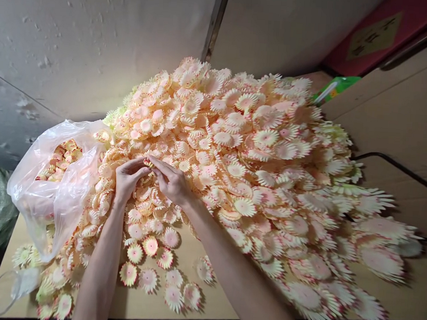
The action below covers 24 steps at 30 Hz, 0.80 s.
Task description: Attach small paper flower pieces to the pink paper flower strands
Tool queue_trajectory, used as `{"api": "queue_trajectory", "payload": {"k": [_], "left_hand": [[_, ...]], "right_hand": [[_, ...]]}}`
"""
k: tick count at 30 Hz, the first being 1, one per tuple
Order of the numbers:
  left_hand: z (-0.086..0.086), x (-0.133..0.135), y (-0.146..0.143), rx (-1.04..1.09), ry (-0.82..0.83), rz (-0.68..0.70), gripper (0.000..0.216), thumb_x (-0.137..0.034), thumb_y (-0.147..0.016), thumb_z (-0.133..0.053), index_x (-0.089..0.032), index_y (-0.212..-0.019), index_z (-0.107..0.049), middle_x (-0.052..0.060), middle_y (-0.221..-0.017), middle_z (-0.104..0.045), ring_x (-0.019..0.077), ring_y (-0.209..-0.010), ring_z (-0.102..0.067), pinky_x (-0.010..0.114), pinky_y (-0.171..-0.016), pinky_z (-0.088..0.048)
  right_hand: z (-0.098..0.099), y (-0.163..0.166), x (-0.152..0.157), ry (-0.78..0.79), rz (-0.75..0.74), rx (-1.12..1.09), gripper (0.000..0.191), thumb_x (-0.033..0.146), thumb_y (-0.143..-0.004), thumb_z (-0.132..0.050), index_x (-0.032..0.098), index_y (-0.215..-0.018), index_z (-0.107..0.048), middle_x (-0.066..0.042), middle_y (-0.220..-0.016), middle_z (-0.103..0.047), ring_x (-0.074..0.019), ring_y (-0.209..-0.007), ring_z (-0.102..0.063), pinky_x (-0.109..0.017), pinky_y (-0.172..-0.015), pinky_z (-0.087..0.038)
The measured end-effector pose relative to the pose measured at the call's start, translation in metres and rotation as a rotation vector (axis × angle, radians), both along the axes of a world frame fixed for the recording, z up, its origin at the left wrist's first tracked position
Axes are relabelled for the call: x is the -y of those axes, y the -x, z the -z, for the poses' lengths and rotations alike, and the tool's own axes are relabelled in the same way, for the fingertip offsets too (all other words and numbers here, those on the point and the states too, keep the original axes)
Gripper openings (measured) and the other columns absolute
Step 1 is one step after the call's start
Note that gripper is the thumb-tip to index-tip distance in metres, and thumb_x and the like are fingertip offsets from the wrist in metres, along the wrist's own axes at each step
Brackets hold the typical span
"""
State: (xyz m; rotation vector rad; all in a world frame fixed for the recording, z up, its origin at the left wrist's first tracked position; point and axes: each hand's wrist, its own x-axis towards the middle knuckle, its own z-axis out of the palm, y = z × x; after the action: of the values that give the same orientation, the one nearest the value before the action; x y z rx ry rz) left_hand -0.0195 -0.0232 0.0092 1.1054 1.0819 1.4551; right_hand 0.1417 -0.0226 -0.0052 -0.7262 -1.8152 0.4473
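Note:
My left hand [128,175] and my right hand [172,180] meet above the near left part of a big heap of petal discs [234,168]. Between their fingertips is one small petal disc [148,163], pale yellow with red edges. Fingers and thumbs of both hands pinch it, and part of it is hidden behind them. The heaped discs are flat and flower-shaped, with cream fringed rims, pinkish centres and red tips. Loose petal discs [151,246] lie on the table between and in front of my forearms.
A clear plastic bag [70,197] holding small red-edged pieces [59,159] stands left of the heap. A transparent cup [5,292] lies at the table's [125,304] front left corner. Cardboard [393,108] and a green packet [335,89] border the right; a wall [115,43] stands behind.

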Motion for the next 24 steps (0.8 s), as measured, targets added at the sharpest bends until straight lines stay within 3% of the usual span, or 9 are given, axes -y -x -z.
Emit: {"api": "queue_trajectory", "payload": {"k": [8, 13, 17, 21, 24], "left_hand": [[0.001, 0.0, -0.002, -0.103, -0.117, -0.013, 0.037, -0.029, -0.066, -0.086, -0.02, -0.099, -0.074, 0.005, -0.098, -0.073, 0.0161, -0.09, -0.07, 0.029, -0.084, -0.057], [-0.002, 0.002, -0.004, -0.213, -0.185, -0.103, 0.022, -0.03, -0.065, -0.085, -0.017, -0.075, -0.07, 0.002, -0.079, -0.067, 0.0137, -0.079, -0.065, 0.025, -0.075, -0.055], [-0.004, 0.004, -0.007, -0.235, -0.138, -0.077, 0.03, -0.033, -0.064, -0.086, -0.017, -0.061, -0.06, -0.002, -0.068, -0.058, 0.0098, -0.067, -0.057, 0.023, -0.068, -0.051], [-0.005, 0.006, -0.008, -0.257, -0.096, -0.052, 0.03, -0.035, -0.069, -0.083, -0.019, -0.064, -0.059, -0.002, -0.069, -0.056, 0.0095, -0.067, -0.055, 0.022, -0.067, -0.05], [-0.008, 0.007, -0.007, -0.252, -0.077, -0.032, 0.024, -0.035, -0.072, -0.082, -0.022, -0.079, -0.064, -0.002, -0.073, -0.058, 0.0091, -0.065, -0.054, 0.022, -0.061, -0.049]], "right_hand": [[0.011, 0.001, -0.004, -0.016, 0.05, -0.018, 0.049, 0.009, -0.094, -0.043, 0.024, -0.137, -0.06, -0.004, -0.129, -0.069, -0.0191, -0.117, -0.068, -0.036, -0.105, -0.057], [0.013, 0.0, -0.004, -0.016, 0.099, -0.01, 0.048, 0.008, -0.091, -0.046, 0.025, -0.131, -0.064, -0.002, -0.123, -0.072, -0.0184, -0.109, -0.072, -0.033, -0.099, -0.061], [0.016, 0.001, -0.003, -0.003, 0.139, -0.07, 0.044, 0.007, -0.088, -0.049, 0.021, -0.123, -0.07, -0.005, -0.115, -0.075, -0.0202, -0.099, -0.076, -0.03, -0.091, -0.064], [0.016, 0.002, -0.004, -0.02, 0.132, -0.082, 0.048, 0.003, -0.084, -0.048, 0.023, -0.122, -0.07, -0.003, -0.117, -0.074, -0.0198, -0.104, -0.074, -0.028, -0.095, -0.06], [0.01, 0.0, -0.006, -0.037, 0.125, -0.077, 0.047, 0.003, -0.085, -0.046, 0.02, -0.122, -0.07, -0.005, -0.116, -0.074, -0.0187, -0.102, -0.074, -0.026, -0.094, -0.06]]}}
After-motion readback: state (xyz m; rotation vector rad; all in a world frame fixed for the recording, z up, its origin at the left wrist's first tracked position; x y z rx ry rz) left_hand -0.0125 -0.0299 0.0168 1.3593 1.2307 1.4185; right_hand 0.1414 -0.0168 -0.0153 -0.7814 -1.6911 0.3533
